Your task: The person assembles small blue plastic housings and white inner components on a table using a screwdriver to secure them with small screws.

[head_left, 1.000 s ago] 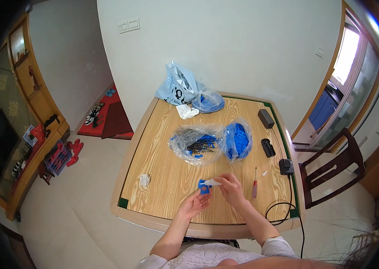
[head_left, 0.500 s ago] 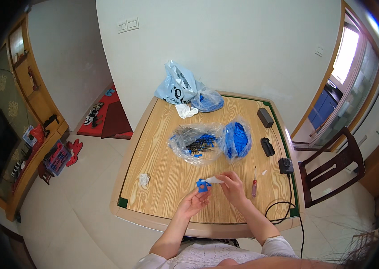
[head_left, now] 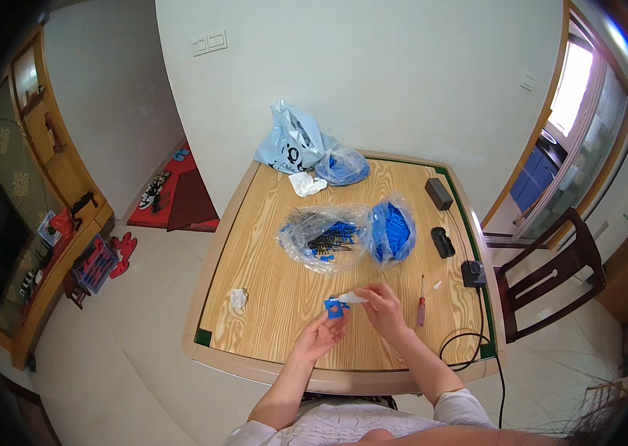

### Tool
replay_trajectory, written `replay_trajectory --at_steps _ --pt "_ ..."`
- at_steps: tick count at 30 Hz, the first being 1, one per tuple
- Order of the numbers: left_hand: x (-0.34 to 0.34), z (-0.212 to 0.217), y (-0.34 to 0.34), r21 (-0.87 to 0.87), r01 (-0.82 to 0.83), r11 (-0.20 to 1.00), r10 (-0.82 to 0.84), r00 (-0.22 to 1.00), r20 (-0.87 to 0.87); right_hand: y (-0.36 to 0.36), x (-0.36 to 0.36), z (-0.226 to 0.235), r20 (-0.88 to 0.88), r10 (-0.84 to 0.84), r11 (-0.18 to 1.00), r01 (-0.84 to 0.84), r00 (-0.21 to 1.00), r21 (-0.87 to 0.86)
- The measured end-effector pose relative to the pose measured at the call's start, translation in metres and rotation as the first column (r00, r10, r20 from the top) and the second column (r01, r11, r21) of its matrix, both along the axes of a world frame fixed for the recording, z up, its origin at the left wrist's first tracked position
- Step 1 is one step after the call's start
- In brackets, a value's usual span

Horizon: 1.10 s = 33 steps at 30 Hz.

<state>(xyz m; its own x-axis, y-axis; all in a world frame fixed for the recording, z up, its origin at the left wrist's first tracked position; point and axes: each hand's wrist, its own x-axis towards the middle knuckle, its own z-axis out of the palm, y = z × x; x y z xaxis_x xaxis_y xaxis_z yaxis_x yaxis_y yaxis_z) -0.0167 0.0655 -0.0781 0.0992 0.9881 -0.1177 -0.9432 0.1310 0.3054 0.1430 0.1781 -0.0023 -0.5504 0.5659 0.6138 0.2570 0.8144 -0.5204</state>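
On my feed, I see the left hand pinching the blue piece above the table's near middle. The right hand pinches a white tube, tip at the piece; contact unclear. Screwdriver lies right; clear bag, far side.

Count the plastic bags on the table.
4: a pale blue bag at the back, a clear bag right of it, then a wide bag and rounded bag mid-table. More may be hidden.

White tube farther right along blue piece
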Motion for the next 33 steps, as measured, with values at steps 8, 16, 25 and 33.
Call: replay_trajectory --at_steps 8,16,25,33 --pt "0.0007 -0.0019 0.0011 0.000 0.006 1.000 -0.006 1.000 -0.002 -0.0041 -0.0028 0.0062 0.030 0.012 1.000 -0.013 0.999 0.018" --pt "0.0005 -0.0038 0.0002 -0.012 0.003 1.000 -0.003 1.000 -0.009 -0.0018 -0.0025 0.0012 0.015 0.020 1.000 -0.020 1.000 -0.004" --pt "-0.0005 -0.0024 -0.0012 0.009 -0.006 1.000 0.006 0.999 0.041 0.0016 0.0036 0.0015 -0.044 0.000 1.000 -0.001 0.999 -0.009" --pt "-0.0005 0.0004 -0.0032 0.046 -0.014 0.999 0.013 0.999 0.034 0.0022 0.0020 0.0017 -0.017 -0.001 1.000 0.001 1.000 0.003"
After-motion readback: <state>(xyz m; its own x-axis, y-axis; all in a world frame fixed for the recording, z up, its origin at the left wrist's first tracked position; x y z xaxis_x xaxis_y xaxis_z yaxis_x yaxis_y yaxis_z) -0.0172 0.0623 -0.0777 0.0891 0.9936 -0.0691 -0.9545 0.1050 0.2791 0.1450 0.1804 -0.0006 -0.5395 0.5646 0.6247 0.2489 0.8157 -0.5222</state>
